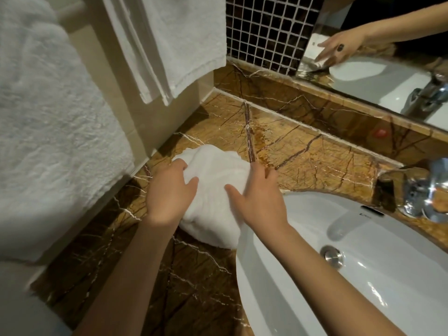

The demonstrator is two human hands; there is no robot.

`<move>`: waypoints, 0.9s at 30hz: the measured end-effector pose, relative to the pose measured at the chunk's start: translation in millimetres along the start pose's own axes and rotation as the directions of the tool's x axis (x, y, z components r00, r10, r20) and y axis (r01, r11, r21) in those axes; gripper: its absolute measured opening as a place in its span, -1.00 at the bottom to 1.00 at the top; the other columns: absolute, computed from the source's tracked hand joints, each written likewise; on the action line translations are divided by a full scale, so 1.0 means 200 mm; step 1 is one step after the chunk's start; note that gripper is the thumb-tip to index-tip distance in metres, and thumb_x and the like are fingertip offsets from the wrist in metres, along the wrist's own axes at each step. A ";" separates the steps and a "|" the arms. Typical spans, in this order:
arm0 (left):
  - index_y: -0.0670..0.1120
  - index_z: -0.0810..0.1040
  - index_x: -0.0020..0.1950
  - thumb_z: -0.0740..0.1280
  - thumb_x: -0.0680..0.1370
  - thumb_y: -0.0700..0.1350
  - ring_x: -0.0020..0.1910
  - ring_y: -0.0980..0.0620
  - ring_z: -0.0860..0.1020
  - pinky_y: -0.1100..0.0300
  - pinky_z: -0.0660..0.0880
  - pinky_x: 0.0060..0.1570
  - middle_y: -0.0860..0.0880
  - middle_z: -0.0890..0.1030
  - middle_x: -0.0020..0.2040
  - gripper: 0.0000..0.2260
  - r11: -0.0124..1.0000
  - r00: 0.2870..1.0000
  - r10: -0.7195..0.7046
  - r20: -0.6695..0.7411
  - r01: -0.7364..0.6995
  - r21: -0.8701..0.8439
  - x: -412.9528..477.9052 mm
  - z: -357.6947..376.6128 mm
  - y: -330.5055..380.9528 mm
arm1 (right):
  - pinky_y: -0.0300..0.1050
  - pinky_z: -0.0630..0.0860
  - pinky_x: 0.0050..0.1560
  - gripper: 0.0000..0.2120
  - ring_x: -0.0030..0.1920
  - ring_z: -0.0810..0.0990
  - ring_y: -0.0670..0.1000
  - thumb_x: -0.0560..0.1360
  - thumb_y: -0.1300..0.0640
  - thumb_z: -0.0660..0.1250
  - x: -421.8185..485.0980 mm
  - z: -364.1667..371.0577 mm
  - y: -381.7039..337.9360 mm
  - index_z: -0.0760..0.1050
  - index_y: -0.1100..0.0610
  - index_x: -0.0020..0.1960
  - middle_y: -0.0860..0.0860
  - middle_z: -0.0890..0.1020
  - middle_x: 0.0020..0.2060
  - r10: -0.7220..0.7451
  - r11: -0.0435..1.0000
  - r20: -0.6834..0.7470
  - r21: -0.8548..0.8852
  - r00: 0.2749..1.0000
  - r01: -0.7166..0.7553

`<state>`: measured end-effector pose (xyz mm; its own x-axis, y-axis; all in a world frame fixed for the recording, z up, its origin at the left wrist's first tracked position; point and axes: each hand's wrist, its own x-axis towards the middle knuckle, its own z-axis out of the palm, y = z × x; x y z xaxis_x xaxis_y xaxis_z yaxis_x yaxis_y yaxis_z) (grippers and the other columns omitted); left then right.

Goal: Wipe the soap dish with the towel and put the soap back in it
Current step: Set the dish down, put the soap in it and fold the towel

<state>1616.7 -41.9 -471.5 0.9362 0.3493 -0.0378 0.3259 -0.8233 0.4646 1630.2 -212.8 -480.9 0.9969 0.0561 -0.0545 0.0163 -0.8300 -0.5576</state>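
A bunched white towel [213, 187] lies on the brown marble counter [303, 154] just left of the sink. My left hand [169, 190] grips its left side, thumb pressed into the cloth. My right hand [259, 197] rests on its right side with fingers spread over the fabric. The soap dish and the soap are not visible; the towel covers whatever is beneath it.
A white basin [363, 275] with a metal drain [333, 257] fills the lower right. A chrome tap [426, 190] stands at the right edge. White towels [184, 44] hang on the wall, another [48, 129] at left. A mirror [375, 69] runs behind the counter.
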 end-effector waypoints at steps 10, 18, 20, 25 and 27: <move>-0.07 0.49 0.02 0.29 0.52 -0.06 -0.11 0.02 0.48 0.14 0.36 -0.25 0.00 0.52 -0.07 -0.87 0.848 0.987 -0.119 0.109 0.158 -0.505 0.05 -0.01 0.03 | -0.13 0.28 -0.16 -0.52 -0.11 0.29 -0.01 0.49 0.26 0.28 0.01 -0.03 0.00 0.30 0.03 0.37 0.04 0.28 0.05 -0.104 0.979 -0.090 0.164 0.991 0.118; -0.04 0.56 -0.03 0.27 0.52 0.09 -0.16 -0.02 0.54 0.07 0.44 -0.24 -0.01 0.59 -0.16 -0.78 0.952 0.990 -0.062 -0.128 0.020 -0.304 -0.01 0.02 -0.10 | -0.15 0.33 -0.13 -0.62 -0.09 0.34 0.00 0.49 0.29 0.29 0.01 -0.05 -0.02 0.45 0.11 0.29 0.04 0.32 0.03 -0.102 0.973 -0.142 0.192 0.985 0.129; -0.07 0.55 0.10 0.25 0.53 0.10 -0.05 -0.07 0.55 0.10 0.39 -0.20 -0.06 0.61 -0.01 -0.70 0.962 0.986 -0.100 -0.136 0.061 -0.265 -0.03 0.03 -0.12 | -0.11 0.36 -0.14 -0.65 -0.05 0.36 0.04 0.48 0.29 0.29 0.00 -0.04 -0.03 0.46 0.14 0.26 0.04 0.31 0.03 -0.135 0.974 -0.144 0.162 0.980 0.158; -0.04 0.42 0.27 0.22 0.55 0.08 0.14 -0.13 0.49 -0.01 0.46 0.01 -0.12 0.50 0.24 -0.65 0.994 0.994 -0.079 -0.068 0.074 -0.085 -0.02 0.05 -0.13 | -0.02 0.44 -0.10 -0.69 0.14 0.35 0.17 0.52 0.11 0.22 -0.02 -0.04 -0.04 0.41 0.13 0.25 0.13 0.36 0.12 -0.115 0.989 -0.037 -0.099 0.993 0.110; -0.01 0.36 0.35 0.20 0.53 0.14 0.21 -0.12 0.47 -0.06 0.45 0.11 -0.08 0.47 0.30 -0.57 0.970 0.994 -0.103 -0.038 0.092 -0.223 0.02 0.05 -0.11 | -0.03 0.38 -0.12 -0.62 0.16 0.36 0.20 0.52 0.00 0.21 -0.03 -0.04 -0.05 0.34 0.11 0.29 0.14 0.36 0.15 -0.069 0.993 -0.067 -0.096 0.995 0.063</move>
<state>1615.1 -26.5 -489.8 0.8918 0.4494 -0.0515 0.3733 -0.6670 0.6448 1624.8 -209.7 -469.0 0.9963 0.0761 0.0399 0.0859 -0.8741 -0.4782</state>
